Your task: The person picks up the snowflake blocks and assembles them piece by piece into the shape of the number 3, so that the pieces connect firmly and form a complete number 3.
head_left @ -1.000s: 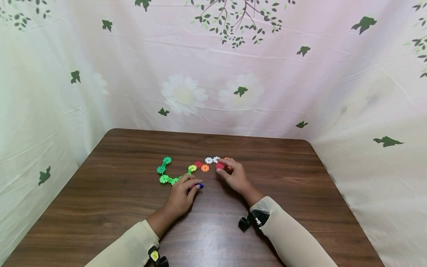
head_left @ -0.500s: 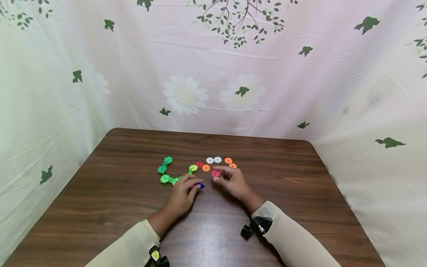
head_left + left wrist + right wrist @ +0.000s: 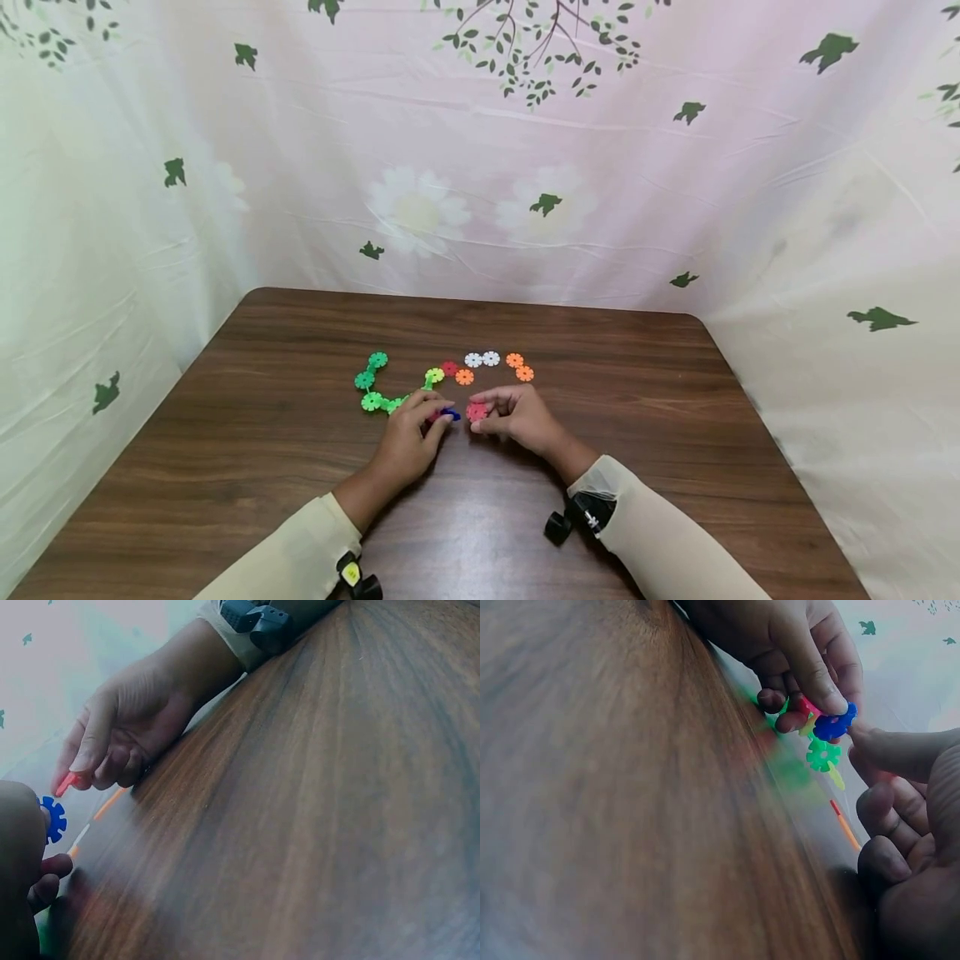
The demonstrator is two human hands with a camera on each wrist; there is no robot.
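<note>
My left hand (image 3: 408,435) pinches a blue notched flower disc (image 3: 834,722) between thumb and fingers. A pink piece (image 3: 801,706) shows right behind the blue disc, partly hidden by that hand. With thumb and fingertips my right hand (image 3: 531,417) grips a pinkish-red flower disc (image 3: 477,412), a short gap to the right of the blue one. In the left wrist view this red disc (image 3: 66,782) appears edge-on. A curved chain of joined green discs (image 3: 372,402), ending in a yellow disc (image 3: 435,375), lies behind my left hand, which covers part of it.
Beyond the hands lie loose flower discs: a dark red disc (image 3: 448,368), an orange disc (image 3: 464,377), two white discs (image 3: 482,359) and two orange discs (image 3: 520,367). They rest on a brown wooden table (image 3: 637,400), with a printed cloth (image 3: 300,183) hanging behind it.
My right hand has picked up the red disc from beside the orange ones and brought it nearer and leftward, close to the blue disc. The left hand has stayed nearly still.
</note>
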